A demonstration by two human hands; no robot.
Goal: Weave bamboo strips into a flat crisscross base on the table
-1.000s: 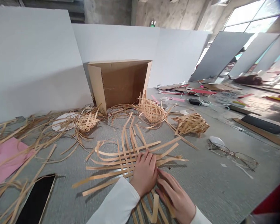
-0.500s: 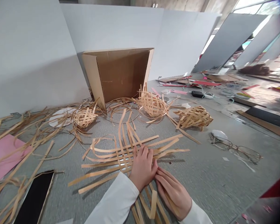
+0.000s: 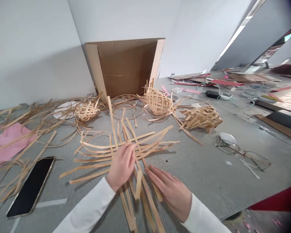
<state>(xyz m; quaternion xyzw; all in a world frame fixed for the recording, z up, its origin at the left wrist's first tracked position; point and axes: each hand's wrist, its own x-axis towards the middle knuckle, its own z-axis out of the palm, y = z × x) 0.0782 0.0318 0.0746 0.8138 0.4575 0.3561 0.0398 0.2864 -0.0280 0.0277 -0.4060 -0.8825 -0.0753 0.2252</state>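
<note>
A flat, loosely woven mat of bamboo strips (image 3: 104,154) lies before me, its long ends spreading in all directions. My left hand (image 3: 122,166) is closed over the middle of the weave, with fingers bent round the strips; its fingertips are partly hidden. To its right, my right hand (image 3: 171,191) lies low and flat with fingers stretched out together, over a strip at the weave's near right side. One folded strip (image 3: 139,186) stands up between the hands. Several near strip ends run toward me along the tabletop.
Behind the mat stand an open cardboard box (image 3: 126,68) and three woven strip balls, one being the right-hand ball (image 3: 202,118). Eyeglasses (image 3: 242,152) lie right, a phone (image 3: 31,187) left. Loose strips (image 3: 38,119) and pink paper (image 3: 11,142) cover the left side.
My hands have drawn apart: the left has shifted left on the weave, and the right has flattened out with straighter fingers. The view has tilted down a little.
</note>
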